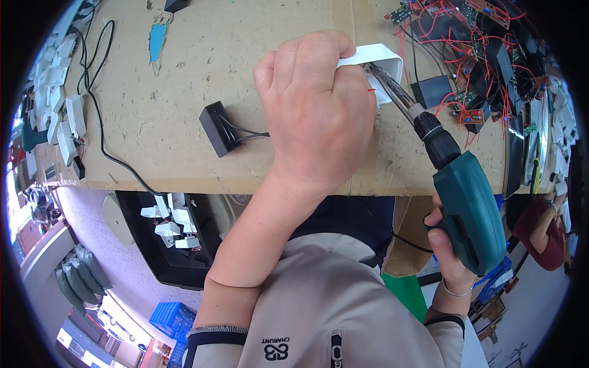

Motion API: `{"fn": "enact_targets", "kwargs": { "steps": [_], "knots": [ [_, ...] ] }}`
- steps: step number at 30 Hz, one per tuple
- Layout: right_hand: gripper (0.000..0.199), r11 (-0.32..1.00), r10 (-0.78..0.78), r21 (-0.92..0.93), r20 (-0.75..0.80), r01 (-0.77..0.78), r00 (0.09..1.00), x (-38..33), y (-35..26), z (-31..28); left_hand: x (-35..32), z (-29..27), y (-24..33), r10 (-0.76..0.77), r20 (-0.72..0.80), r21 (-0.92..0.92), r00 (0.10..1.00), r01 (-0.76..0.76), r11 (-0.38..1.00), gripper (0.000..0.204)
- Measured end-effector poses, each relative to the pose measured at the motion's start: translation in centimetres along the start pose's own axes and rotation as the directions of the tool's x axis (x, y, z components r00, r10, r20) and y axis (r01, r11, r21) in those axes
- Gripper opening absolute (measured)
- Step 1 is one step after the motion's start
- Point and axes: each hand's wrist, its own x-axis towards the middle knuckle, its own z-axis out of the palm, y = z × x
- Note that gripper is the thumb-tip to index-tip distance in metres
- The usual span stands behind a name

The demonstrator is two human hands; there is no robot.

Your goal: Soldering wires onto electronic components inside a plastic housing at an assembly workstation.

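My left hand (316, 113) is closed around a white plastic housing (383, 55), whose open end faces right. A bit of red wire or similar pokes out beside the fingers; the rest of the inside is mostly hidden. My right hand (451, 257) grips a green pistol-shaped soldering gun (469, 202) with a black collar and a long metal shaft. Its dark tip (380, 73) reaches into the housing's opening; whether it touches anything there I cannot tell. Left of my left hand lies a black box (219, 129), its two dark wires running under that hand.
Circuit boards with red wires and black boxes (469, 67) pile up at the far right of the cardboard-covered table (202, 67). A black cable (98, 116) crosses the left side, near white housings (75, 116). Below the edge, a black bin (153, 245) holds white pieces. Another person (543, 233) is at right.
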Motion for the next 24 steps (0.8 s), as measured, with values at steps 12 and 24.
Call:
{"fn": "enact_targets", "kwargs": {
  "steps": [12,24],
  "knots": [
    [0.025,0.994,0.097,-0.045,0.004,-0.097,0.995,-0.54,-0.53,-0.29,0.02,-0.12,0.10,-0.017,0.017,0.017,1.000,0.017,1.000,0.006],
    [0.024,0.999,0.036,0.004,0.025,-0.036,0.999,-0.40,0.07,-0.13,0.11,-0.18,0.19,-0.027,0.028,0.020,0.999,0.027,0.999,0.006]
  ]
}}
